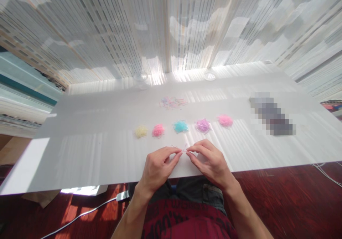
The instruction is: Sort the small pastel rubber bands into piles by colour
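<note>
My left hand (159, 166) and my right hand (211, 162) meet near the table's front edge, thumb and forefinger of each pinched together. Between the fingertips is a tiny pale lilac strand (184, 149), too small to make out well. A thin loose thread-like piece (173, 146) shows by my left fingertips. Just beyond my hands lies a row of small piles of thin strands: yellow (140, 131), coral pink (158, 130), turquoise (181, 126), purple (203, 125) and pink (225, 120). Farther back is a loose pile of mixed-colour strands (173, 103).
The white table (88, 135) reaches a curtain (155, 29) at the back. Two clear round dishes (210, 76) stand near its far edge. A blurred-out dark object (272, 114) lies on the right. A white cable (88, 212) runs across the floor at left.
</note>
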`<state>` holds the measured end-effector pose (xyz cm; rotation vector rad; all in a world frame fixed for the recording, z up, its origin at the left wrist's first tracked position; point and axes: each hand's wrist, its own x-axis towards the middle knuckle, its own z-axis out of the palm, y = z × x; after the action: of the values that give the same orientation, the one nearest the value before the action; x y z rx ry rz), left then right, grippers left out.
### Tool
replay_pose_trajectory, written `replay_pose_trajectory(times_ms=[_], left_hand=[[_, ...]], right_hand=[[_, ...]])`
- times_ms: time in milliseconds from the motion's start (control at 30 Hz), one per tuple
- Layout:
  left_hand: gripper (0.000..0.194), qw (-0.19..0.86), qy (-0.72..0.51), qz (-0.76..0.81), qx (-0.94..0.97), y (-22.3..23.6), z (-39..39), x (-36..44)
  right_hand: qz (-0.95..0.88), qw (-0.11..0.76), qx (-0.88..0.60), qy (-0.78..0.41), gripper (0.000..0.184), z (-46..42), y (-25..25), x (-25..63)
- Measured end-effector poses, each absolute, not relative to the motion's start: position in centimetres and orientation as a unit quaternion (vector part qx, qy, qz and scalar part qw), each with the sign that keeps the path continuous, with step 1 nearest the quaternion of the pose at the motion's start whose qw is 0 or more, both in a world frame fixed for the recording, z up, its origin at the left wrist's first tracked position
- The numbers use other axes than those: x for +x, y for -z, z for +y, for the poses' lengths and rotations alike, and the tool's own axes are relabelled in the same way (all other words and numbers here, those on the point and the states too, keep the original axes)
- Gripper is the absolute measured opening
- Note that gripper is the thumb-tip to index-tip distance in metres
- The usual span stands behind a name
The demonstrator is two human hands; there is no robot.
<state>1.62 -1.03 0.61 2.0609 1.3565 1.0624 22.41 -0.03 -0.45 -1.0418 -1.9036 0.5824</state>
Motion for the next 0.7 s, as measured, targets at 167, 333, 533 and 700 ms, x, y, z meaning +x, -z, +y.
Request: replay_pose_trajectory(times_ms=[167, 333, 533, 700], left_hand=[[0.012, 0.217, -0.375, 0.496, 0.752, -0.8, -1.0, 1.3], [0.012, 0.132, -0.398, 0.544, 0.727, -2.1, 0.8, -1.4], [0.01, 0.004, -0.329, 0.653, 0.682, -3.0, 3.8, -3.5], [0.01, 0.002, -0.298, 0.68, 0.67, -2.5, 4.1, -3.1]], right_hand=[[-0.763, 0.432, -0.419, -0.237, 0.013, 0.0, 0.4, 22.4], [-0.754, 0.441, -0.428, -0.232, 0.012, 0.0, 0.3, 22.3], [-0.757, 0.44, -0.427, -0.226, 0.012, 0.0, 0.3, 22.2], [-0.753, 0.439, -0.43, -0.234, 0.011, -0.1, 0.3, 22.2]])
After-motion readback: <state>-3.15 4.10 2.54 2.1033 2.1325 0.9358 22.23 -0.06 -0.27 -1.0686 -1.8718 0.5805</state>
